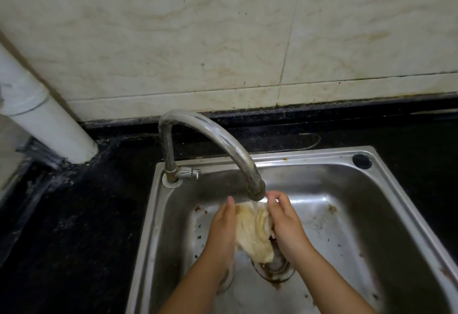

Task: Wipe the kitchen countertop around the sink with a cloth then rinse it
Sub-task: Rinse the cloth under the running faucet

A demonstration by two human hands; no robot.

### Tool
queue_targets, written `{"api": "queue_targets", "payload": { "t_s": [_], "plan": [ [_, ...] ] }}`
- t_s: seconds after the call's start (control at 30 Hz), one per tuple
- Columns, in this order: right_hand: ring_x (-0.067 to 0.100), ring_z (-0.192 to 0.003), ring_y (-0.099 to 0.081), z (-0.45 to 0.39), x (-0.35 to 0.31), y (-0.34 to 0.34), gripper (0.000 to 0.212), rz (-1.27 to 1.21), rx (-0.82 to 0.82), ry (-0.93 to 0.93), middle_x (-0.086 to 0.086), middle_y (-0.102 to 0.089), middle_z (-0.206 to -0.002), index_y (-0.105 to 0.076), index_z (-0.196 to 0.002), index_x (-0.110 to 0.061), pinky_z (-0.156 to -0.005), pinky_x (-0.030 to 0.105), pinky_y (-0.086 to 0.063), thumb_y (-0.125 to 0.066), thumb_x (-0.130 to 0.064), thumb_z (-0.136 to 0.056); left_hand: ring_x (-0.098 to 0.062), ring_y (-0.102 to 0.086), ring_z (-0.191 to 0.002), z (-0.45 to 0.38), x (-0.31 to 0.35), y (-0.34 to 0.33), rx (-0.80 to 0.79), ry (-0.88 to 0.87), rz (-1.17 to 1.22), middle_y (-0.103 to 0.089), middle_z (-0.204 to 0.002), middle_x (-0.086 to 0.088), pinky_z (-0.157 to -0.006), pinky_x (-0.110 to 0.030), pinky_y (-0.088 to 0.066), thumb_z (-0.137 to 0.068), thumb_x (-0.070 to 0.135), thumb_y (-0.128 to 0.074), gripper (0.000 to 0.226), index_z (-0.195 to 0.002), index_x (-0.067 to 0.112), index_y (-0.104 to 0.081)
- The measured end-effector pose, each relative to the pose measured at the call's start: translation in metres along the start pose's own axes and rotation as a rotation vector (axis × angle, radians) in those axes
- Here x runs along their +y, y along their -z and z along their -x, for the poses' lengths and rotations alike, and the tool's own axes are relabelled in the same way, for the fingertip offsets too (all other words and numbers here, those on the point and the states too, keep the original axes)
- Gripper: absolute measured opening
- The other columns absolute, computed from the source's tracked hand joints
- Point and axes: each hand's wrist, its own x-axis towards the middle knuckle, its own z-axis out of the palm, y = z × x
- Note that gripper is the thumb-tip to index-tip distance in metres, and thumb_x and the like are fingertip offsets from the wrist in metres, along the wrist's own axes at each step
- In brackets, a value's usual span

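Dark speckled stone worktop [81, 214] runs around the basin, wet sheen at the left near a white plastic drainpipe [49, 120]; cream tiled wall [223, 41] behind. Rectangular stainless-steel sink [386, 189] set into it, rust-brown flecks on the floor, round metal drain [277, 268] partly covered. Curved chrome gooseneck tap [210, 135] arches out from the back left corner, water running from its spout. Under the stream, above the drain: crumpled pale yellow cloth [252, 229], stained brownish near the top, held between both hands. Left hand [221, 229] presses flat along its left side, fingers straight, not curled round it. Right hand [285, 222] cups the right side, grip loose, fingertips bent over the top edge just beside the spout. Judged step: rinsing, the wiping apparently finished. Next move likely calls for rubbing and squeezing the folds under the flow, then wringing over the basin and shutting the tap lever [190, 172].
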Motion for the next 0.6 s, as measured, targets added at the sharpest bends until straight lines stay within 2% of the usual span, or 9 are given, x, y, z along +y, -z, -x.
{"api": "queue_targets", "payload": {
  "t_s": [0.03,0.1,0.17,0.23,0.3,0.4,0.5,0.6],
  "plan": [
    [0.012,-0.076,-0.053,-0.001,-0.001,-0.001,0.01,-0.049,-0.049,-0.012,0.0,-0.054,-0.085,-0.05,-0.094,-0.027,-0.063,0.022,-0.044,-0.047,-0.017,-0.094,-0.024,-0.058,-0.096,-0.002,0.003,0.004,0.011,-0.048,-0.089,-0.06,-0.102,-0.009,-0.076,-0.031,-0.047,-0.096,0.036,-0.035,0.03,-0.103,0.013,-0.054],
    [0.017,-0.079,-0.058,-0.005,0.0,0.0,0.024,-0.111,-0.113,0.0,0.007,-0.057,-0.092,-0.049,-0.098,-0.027,-0.061,0.023,-0.049,-0.056,-0.006,-0.088,-0.018,-0.055,-0.089,-0.006,0.009,0.012,0.061,-0.149,-0.222,-0.057,-0.102,-0.008,-0.069,-0.027,-0.044,-0.095,0.03,-0.041,0.016,-0.099,0.017,-0.049],
    [0.021,-0.079,-0.059,-0.007,0.0,-0.002,0.029,-0.174,-0.128,0.0,0.011,-0.059,-0.095,-0.049,-0.099,-0.023,-0.059,0.023,-0.05,-0.055,0.002,-0.087,-0.016,-0.054,-0.087,-0.009,0.013,0.02,0.144,-0.213,-0.287,-0.056,-0.102,-0.005,-0.068,-0.025,-0.043,-0.093,0.025,-0.048,0.013,-0.103,0.017,-0.048],
    [0.019,-0.07,-0.06,-0.007,0.001,-0.007,0.028,-0.265,-0.128,-0.021,0.009,-0.062,-0.089,-0.051,-0.098,-0.019,-0.055,0.022,-0.048,-0.054,0.006,-0.086,-0.014,-0.052,-0.088,-0.008,0.02,0.027,0.264,-0.298,-0.34,-0.055,-0.099,-0.002,-0.064,-0.018,-0.04,-0.092,0.022,-0.051,0.015,-0.105,0.016,-0.048],
    [0.013,-0.06,-0.06,-0.006,0.001,-0.01,0.027,-0.323,-0.123,-0.037,0.005,-0.065,-0.076,-0.053,-0.095,-0.016,-0.054,0.023,-0.046,-0.06,0.006,-0.082,-0.01,-0.051,-0.077,-0.007,0.028,0.033,0.387,-0.413,-0.37,-0.055,-0.09,-0.001,-0.058,-0.014,-0.035,-0.091,0.019,-0.052,0.006,-0.095,0.015,-0.049],
    [0.011,-0.055,-0.06,-0.002,0.0,-0.008,0.026,-0.362,-0.125,-0.049,0.005,-0.062,-0.073,-0.053,-0.09,-0.014,-0.056,0.027,-0.045,-0.055,0.01,-0.083,-0.006,-0.051,-0.068,-0.012,0.04,0.039,0.453,-0.524,-0.402,-0.053,-0.073,0.006,-0.055,-0.009,-0.037,-0.09,0.013,-0.054,0.01,-0.082,0.016,-0.049],
    [0.011,-0.053,-0.06,0.004,-0.004,-0.004,0.026,-0.357,-0.135,-0.037,0.003,-0.062,-0.067,-0.052,-0.086,-0.015,-0.054,0.027,-0.046,-0.051,0.012,-0.085,-0.016,-0.058,-0.074,-0.021,0.047,0.039,0.446,-0.557,-0.446,-0.057,-0.072,0.002,-0.064,-0.022,-0.045,-0.09,0.013,-0.053,0.026,-0.07,0.026,-0.044],
    [0.012,-0.053,-0.056,0.007,-0.012,-0.003,0.022,-0.283,-0.146,0.002,0.004,-0.058,-0.07,-0.053,-0.085,-0.019,-0.052,0.025,-0.041,-0.063,-0.001,-0.076,-0.021,-0.06,-0.079,-0.025,0.051,0.039,0.446,-0.588,-0.472,-0.061,-0.08,-0.007,-0.068,-0.029,-0.045,-0.091,0.014,-0.052,0.026,-0.069,0.027,-0.044]
  ]
}}
